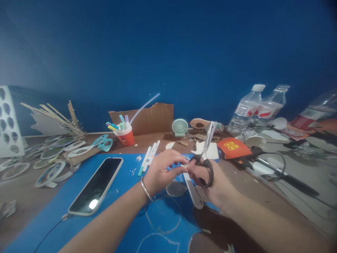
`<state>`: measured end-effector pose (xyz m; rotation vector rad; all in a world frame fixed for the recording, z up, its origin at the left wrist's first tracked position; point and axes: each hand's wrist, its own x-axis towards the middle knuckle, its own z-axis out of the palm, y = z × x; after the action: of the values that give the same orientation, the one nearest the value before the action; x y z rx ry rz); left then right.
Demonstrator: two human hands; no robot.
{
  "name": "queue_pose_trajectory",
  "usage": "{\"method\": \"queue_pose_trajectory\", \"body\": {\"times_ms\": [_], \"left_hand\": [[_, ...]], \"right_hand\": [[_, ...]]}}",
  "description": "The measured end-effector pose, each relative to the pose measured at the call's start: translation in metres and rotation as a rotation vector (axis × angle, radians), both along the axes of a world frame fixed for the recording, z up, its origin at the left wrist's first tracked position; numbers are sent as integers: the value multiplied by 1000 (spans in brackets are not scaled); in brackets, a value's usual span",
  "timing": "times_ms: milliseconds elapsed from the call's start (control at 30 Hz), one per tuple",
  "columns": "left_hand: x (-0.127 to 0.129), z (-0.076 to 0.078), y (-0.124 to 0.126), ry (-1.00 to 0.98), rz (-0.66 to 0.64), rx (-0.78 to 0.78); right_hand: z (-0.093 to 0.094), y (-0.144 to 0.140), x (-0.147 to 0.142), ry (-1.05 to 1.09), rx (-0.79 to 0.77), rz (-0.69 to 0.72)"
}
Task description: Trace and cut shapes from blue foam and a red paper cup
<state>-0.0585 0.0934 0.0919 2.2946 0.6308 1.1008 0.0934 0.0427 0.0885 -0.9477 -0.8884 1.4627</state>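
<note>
My right hand (216,182) is closed around the black-handled scissors (209,140), whose metal blades point up and away from me. Its thumb and fingertips meet those of my left hand (164,168) at a small pale piece, possibly paper. The left fingers are pinched on that piece, largely hiding it. Just beneath the hands lies a long white-grey strip tool (193,193), perhaps a knife or file; I cannot tell which. A pale scrap (176,188) rests beside it on the blue sheet (126,218), which bears drawn round outlines.
A phone (97,186) with a cable lies left. White markers (150,156), a red cup (126,137) of pens and a small fan (180,127) stand or lie beyond. Plastic bottles (246,109), an orange packet (233,147) and a black-handled tool (295,182) crowd the right; paper rings (50,174) lie left.
</note>
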Motion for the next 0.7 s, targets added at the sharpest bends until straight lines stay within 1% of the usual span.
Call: {"method": "queue_pose_trajectory", "body": {"times_ms": [200, 300, 367, 433, 500, 533, 600, 667, 700], "left_hand": [[0, 0, 0, -2, -18, 14], [1, -1, -1, -12, -18, 15], [2, -1, -2, -16, -20, -15], [3, 0, -4, -27, 35, -91], [4, 2, -6, -32, 112, -218], [4, 3, -7, -19, 131, -284], [6, 4, -8, 35, 103, -382], [8, 4, -9, 90, 57, -420], [10, 4, -10, 103, 54, -423]], "right_hand": [[-3, 1, 2, 124, 17, -15], [-2, 1, 1, 84, 29, -26], [1, 0, 0, 36, 35, -42], [3, 0, 0, -7, 39, -74], [4, 1, 1, -47, 38, -115], [3, 1, 2, -65, 38, -134], [2, 2, 2, -93, 33, -152], [1, 2, 2, -106, 31, -145], [1, 2, 2, -113, 31, -135]]}}
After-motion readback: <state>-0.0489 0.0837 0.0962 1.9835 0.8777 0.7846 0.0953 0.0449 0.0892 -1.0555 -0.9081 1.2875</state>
